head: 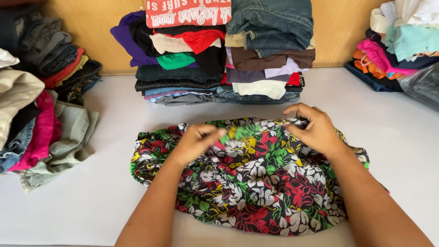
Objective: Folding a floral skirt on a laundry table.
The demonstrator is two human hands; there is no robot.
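A tall stack of folded clothes (219,50) stands at the back of the white tabletop (82,201), against a wooden wall (343,27). Loose heaps of clothing lie at the left edge (36,100) and in the right corner (398,41), beside a grey plastic bag (423,84).

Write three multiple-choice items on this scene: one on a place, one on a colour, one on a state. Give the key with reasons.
1. Where does the floral garment lie?
A. on the white table
B. on the folded stack
C. on the floor

2. What is its background colour?
A. yellow
B. black
C. blue

3. What are the left hand and right hand doing?
A. resting flat
B. pointing
C. pinching the garment's upper edge

Key: A, it is spread on the table before the folded stack; B, the flowers sit on black; C, both hands grip the bunched edge.
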